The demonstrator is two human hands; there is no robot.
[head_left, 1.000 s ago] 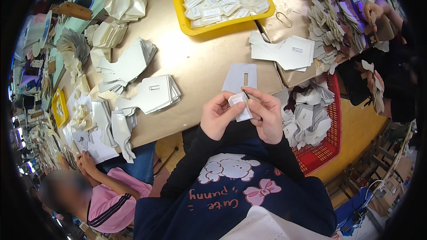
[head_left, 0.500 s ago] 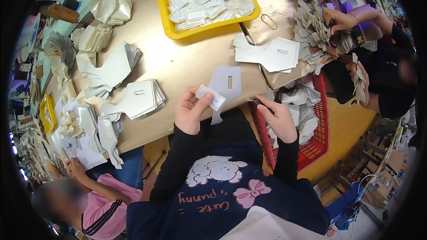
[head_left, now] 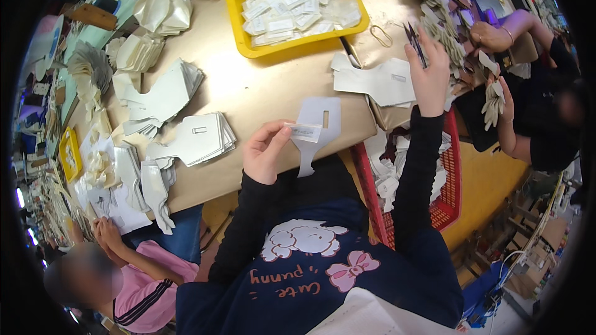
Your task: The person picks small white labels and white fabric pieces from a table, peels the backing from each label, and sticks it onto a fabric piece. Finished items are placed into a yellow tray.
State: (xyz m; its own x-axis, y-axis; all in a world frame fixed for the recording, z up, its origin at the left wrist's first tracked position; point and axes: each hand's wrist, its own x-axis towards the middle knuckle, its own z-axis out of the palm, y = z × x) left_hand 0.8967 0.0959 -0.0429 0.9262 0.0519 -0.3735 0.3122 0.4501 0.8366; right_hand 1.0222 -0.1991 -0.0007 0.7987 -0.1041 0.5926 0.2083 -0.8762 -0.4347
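Note:
My left hand (head_left: 268,152) pinches a small pale rectangular label (head_left: 307,132) between thumb and forefinger. The label is over the neck of a flat grey cut piece (head_left: 317,113), which has a slot in its wide end. That piece lies at the table's near edge, its narrow tail extending past it. Farther right, my right hand (head_left: 429,74) is stretched toward the back, closed on dark tweezers (head_left: 414,43) with two slim, parted prongs. Below that hand lie white cut pieces (head_left: 372,79), a small label showing in the top one.
A yellow tray (head_left: 251,51) heaped with small labels stands at the back. Stacks of white pieces (head_left: 202,138) lie left. A red basket (head_left: 450,195) of pieces stands right of my lap. A co-worker's hand (head_left: 490,37) is at right; another person (head_left: 146,273) sits at left.
My right hand has moved from beside the grey piece to the far right, over the white pieces. My left hand stays near the same place, the label now turned more level.

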